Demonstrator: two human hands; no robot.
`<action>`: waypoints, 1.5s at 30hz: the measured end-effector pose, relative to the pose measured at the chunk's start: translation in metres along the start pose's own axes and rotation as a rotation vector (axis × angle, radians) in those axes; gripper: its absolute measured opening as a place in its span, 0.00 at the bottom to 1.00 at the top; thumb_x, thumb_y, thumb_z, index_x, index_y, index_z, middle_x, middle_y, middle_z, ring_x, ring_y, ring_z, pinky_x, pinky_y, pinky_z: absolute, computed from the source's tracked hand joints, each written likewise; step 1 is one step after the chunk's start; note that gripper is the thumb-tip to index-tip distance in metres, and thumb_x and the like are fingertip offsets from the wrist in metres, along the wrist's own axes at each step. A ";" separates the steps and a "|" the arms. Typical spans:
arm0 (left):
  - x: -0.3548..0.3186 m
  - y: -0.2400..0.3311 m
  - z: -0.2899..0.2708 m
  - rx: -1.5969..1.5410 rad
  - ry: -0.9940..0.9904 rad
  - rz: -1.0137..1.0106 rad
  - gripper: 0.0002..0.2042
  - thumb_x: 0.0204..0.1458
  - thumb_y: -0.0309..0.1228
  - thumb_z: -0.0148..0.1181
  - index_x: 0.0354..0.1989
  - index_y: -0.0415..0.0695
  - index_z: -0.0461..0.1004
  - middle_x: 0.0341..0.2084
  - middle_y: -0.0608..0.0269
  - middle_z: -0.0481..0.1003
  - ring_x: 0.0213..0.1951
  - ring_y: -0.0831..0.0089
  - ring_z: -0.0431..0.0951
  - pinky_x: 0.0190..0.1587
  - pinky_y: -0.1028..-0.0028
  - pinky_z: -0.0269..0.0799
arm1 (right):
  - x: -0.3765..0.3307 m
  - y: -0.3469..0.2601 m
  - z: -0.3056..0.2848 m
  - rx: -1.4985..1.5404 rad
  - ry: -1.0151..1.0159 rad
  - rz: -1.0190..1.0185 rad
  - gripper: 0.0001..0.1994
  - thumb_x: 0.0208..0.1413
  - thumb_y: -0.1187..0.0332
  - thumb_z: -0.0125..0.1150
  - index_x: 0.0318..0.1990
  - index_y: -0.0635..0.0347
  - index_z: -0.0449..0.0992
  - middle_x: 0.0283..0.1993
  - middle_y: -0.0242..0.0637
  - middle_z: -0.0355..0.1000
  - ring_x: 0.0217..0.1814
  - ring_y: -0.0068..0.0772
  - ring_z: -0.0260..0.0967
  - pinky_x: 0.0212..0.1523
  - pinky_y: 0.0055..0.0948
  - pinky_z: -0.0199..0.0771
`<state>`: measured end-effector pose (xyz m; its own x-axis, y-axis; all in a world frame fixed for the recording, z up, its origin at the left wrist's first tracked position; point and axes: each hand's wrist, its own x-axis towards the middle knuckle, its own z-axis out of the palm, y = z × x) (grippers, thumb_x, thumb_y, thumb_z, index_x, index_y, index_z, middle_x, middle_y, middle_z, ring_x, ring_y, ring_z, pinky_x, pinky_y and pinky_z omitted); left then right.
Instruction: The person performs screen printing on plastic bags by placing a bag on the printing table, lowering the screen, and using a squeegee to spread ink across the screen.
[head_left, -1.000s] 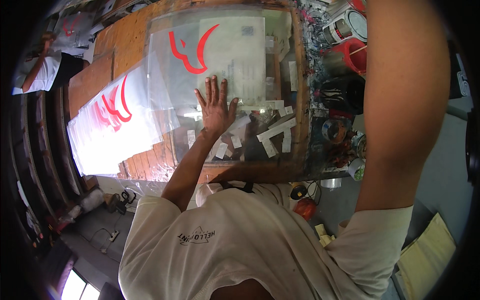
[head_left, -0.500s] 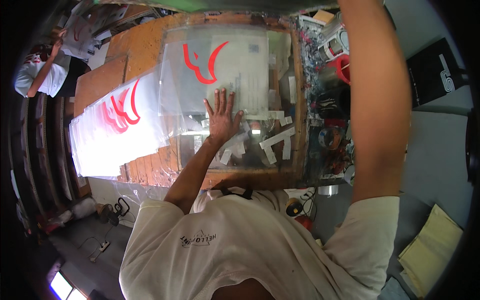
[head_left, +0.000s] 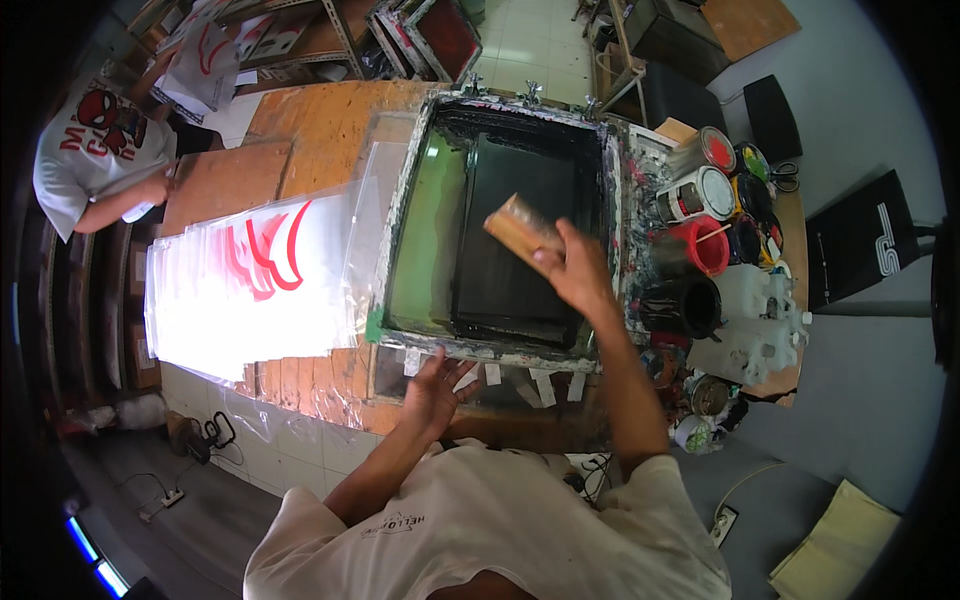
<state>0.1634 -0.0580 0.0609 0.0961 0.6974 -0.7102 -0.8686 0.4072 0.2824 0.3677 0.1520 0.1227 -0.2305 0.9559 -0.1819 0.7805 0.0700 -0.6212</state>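
Observation:
A screen-printing frame (head_left: 480, 352) lies over the table, its mesh (head_left: 420, 255) green at the left and dark with ink across the middle and right. My right hand (head_left: 582, 275) is closed on a wooden-handled squeegee (head_left: 520, 232) above the dark mesh; I cannot tell whether its lower edge touches. At the frame's near edge is my left hand (head_left: 432, 395), palm upward and fingers apart, the fingertips close to the rim. Just left of the frame, clear plastic bags (head_left: 235, 310) with red curved prints lie overlapping. The frame hides most of the sheet beneath it.
Paint cans (head_left: 705, 190), a red tub (head_left: 700, 245), a black container (head_left: 685, 305) and translucent jugs (head_left: 755, 310) crowd the right side. A co-worker (head_left: 100, 160) stands at the far left, holding a printed bag. Clamps (head_left: 532, 95) line the frame's far edge.
The screen frame has come down over the printed plastic bag. My right arm has lowered and now holds the squeegee. My left hand has drawn back from the bag to the frame's near edge.

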 end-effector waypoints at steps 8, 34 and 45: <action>0.024 -0.019 -0.013 0.055 0.198 0.004 0.10 0.61 0.39 0.56 0.42 0.48 0.67 0.39 0.61 0.70 0.51 0.62 0.72 0.54 0.51 0.68 | 0.190 0.045 0.012 -0.285 0.131 -0.365 0.26 0.50 0.76 0.58 0.60 0.54 0.69 0.51 0.50 0.75 0.52 0.55 0.72 0.52 0.52 0.71; 0.045 -0.033 -0.028 0.237 0.145 0.102 0.18 0.58 0.35 0.47 0.53 0.39 0.66 0.52 0.55 0.68 0.57 0.62 0.68 0.59 0.47 0.60 | -0.121 0.020 0.113 -0.258 -0.013 -0.266 0.26 0.42 0.80 0.58 0.54 0.56 0.75 0.51 0.42 0.75 0.55 0.47 0.70 0.55 0.51 0.64; 0.041 -0.033 -0.028 0.260 0.217 0.121 0.11 0.58 0.33 0.44 0.44 0.40 0.67 0.51 0.49 0.68 0.57 0.57 0.68 0.54 0.45 0.68 | -0.014 0.033 0.121 -0.408 0.388 -0.381 0.20 0.46 0.78 0.58 0.49 0.55 0.75 0.43 0.43 0.76 0.51 0.46 0.72 0.56 0.50 0.63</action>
<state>0.1825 -0.0595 0.0044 -0.1297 0.6202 -0.7737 -0.7117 0.4850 0.5082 0.3261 0.1067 0.0122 -0.3670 0.8710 0.3267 0.8603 0.4514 -0.2368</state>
